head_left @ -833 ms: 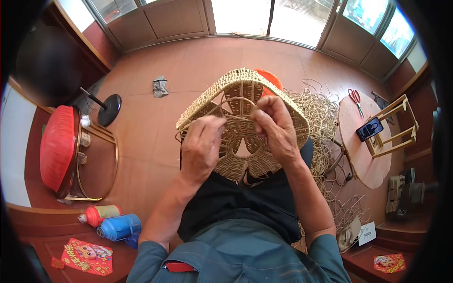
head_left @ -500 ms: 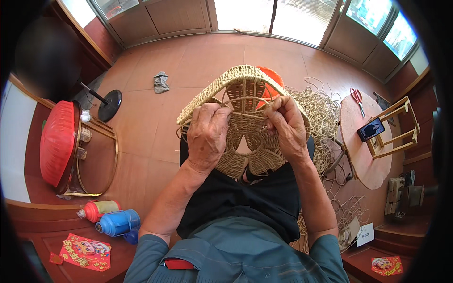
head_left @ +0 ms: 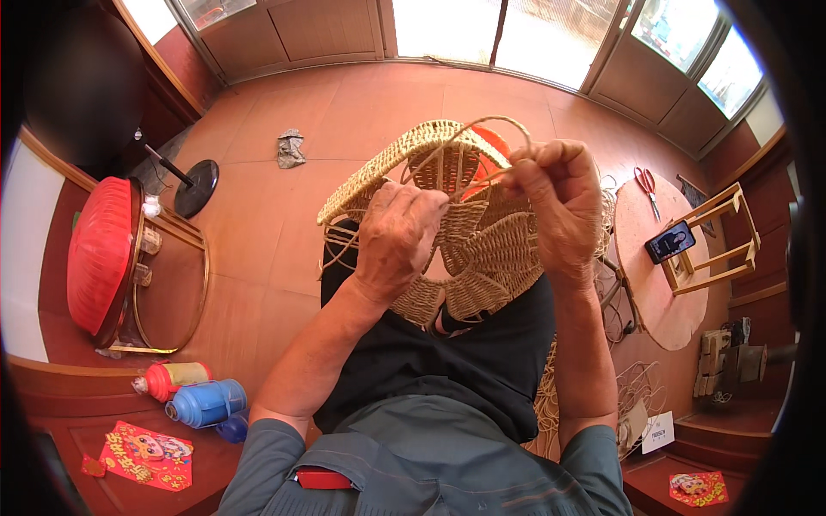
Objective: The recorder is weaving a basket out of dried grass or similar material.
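A pale woven-cord basket (head_left: 471, 251) with petal-shaped panels rests over my lap, loose strands hanging at its left. My left hand (head_left: 397, 230) has its fingers curled on the weaving near the middle of the opening, closed on cord there; the fingertips are partly hidden. My right hand (head_left: 557, 202), raised at the right of the basket, pinches a strand of cord (head_left: 508, 120), which arches in a loop above the rim and runs across toward my left hand.
Right: round board (head_left: 654, 305) with scissors (head_left: 647, 191), wooden frame (head_left: 727, 271) and phone (head_left: 669, 244); tangled cord (head_left: 637, 387). Left: stand (head_left: 193, 189), red cushioned seat (head_left: 101, 258), red flask (head_left: 168, 383), blue flask (head_left: 202, 404). Orange object (head_left: 489, 142) behind the basket; glass doors (head_left: 542, 30) ahead.
My right hand has moved up and to the right, drawing cord into a high loop. My left hand has shifted slightly right. The basket has turned a little, showing more of its right panels.
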Available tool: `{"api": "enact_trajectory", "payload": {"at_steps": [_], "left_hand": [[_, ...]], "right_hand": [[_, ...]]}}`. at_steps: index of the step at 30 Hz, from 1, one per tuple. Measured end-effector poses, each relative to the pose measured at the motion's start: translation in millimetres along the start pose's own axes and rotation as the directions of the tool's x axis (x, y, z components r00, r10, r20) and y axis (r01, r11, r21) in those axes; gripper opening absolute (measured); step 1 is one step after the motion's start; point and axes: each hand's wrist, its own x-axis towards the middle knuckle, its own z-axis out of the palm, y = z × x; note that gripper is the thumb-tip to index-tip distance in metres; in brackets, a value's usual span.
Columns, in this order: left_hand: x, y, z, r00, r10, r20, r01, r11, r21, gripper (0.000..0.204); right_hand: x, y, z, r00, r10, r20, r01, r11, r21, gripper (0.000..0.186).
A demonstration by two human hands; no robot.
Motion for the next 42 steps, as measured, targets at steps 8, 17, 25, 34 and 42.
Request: {"api": "enact_trajectory", "payload": {"at_steps": [8, 17, 25, 34, 42], "left_hand": [[4.2, 6.9, 12.1, 0.998, -0.043, -0.050, 0.046, 0.997, 0.056, 0.016], [4.0, 14.0, 4.8, 0.993, -0.108, 0.056, 0.107, 0.994, 0.010, 0.016], [2.2, 15.4, 3.5, 0.991, -0.126, 0.034, 0.126, 0.992, -0.008, 0.018], [19.4, 22.7, 27.1, 0.998, 0.059, 0.018, -0.058, 0.995, -0.080, 0.022], [33.2, 32.7, 34.7, 0.992, -0.111, 0.064, 0.120, 0.980, -0.159, 0.015]], "right_hand": [[-24.4, 23.4, 9.9, 0.999, 0.040, 0.004, -0.032, 0.862, -0.506, 0.037], [-22.4, 41.3, 28.4, 0.982, -0.048, 0.183, 0.180, 0.539, -0.823, 0.072], [-26.3, 46.3, 30.4, 0.998, -0.063, -0.007, 0.045, 0.787, -0.615, 0.064], [-26.3, -5.8, -98.9, 0.934, 0.298, -0.196, -0.278, 0.953, 0.122, 0.045], [-96.6, -64.2, -327.3, 0.710, 0.230, -0.666, -0.135, 0.972, 0.192, 0.015]]}}
